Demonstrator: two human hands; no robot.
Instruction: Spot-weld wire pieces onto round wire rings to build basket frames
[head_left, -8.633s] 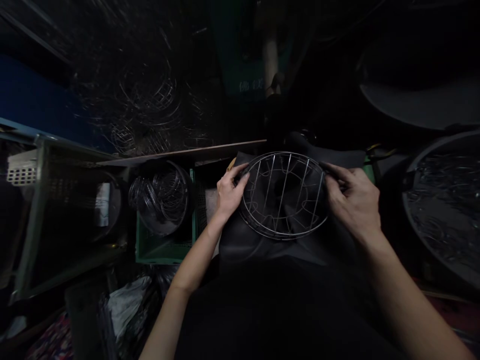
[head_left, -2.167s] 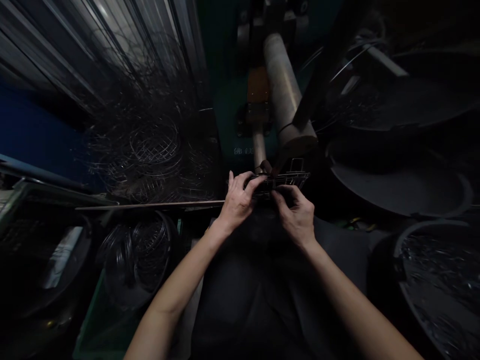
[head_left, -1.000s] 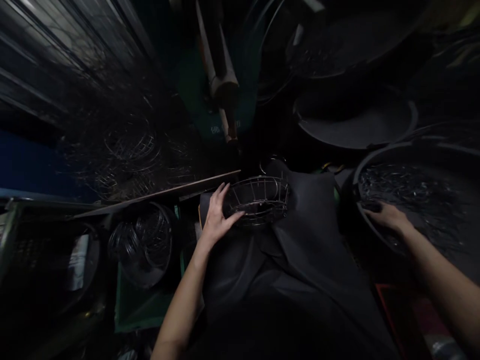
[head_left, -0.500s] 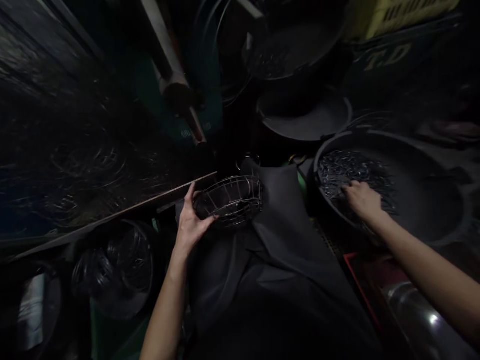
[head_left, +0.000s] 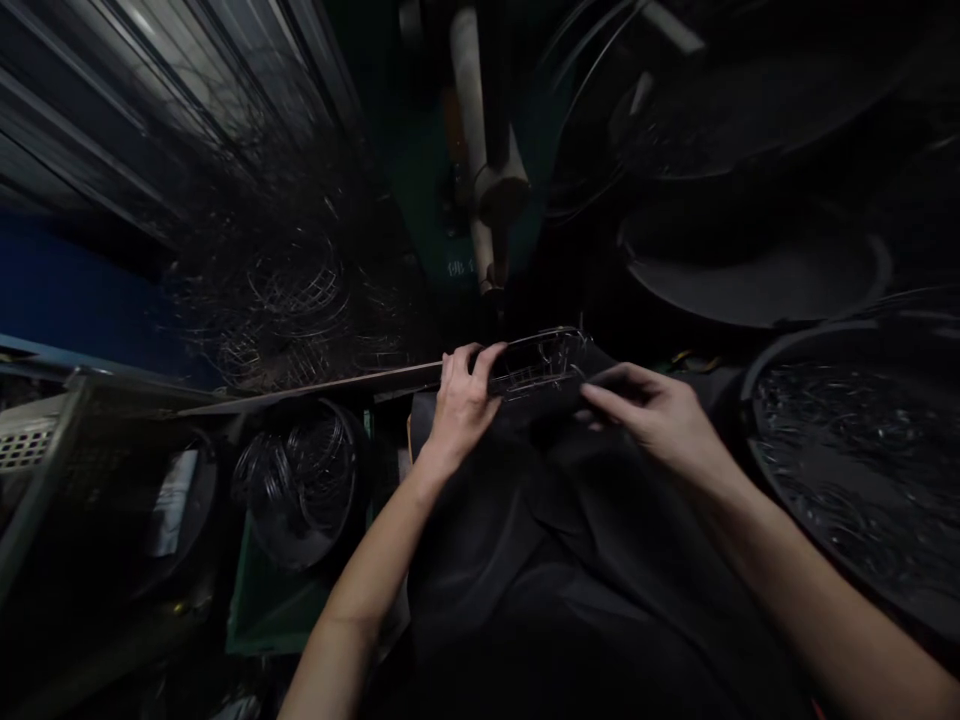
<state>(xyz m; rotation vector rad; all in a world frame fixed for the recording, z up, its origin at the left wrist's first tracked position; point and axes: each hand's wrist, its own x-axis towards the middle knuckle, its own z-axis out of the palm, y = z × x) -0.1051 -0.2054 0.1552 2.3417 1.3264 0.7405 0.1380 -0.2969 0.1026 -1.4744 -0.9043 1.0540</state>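
Note:
A wire basket (head_left: 551,362) lies over the dark cloth on the lap, near the centre of the view. My left hand (head_left: 466,400) grips its left end, fingers over the top wire and thumb below. At the basket's right side, my right hand (head_left: 645,405) has thumb and fingers pinched together on a thin wire piece (head_left: 578,373), partly hidden by the fingertips. Below both hands spreads the dark cloth (head_left: 517,530).
A wide dark basin (head_left: 757,360) of small metal pieces is at the right. A machine's metal arm (head_left: 484,150) rises behind the basket. Wire rings fill a round tub (head_left: 349,500) at the left, above a green crate (head_left: 262,610). Tangled wire frames (head_left: 300,280) lie further back.
My right hand has left the metal pieces in the basin and come to the basket's right side. My left hand still holds the basket, now with its fingers over the top. The view has swung left.

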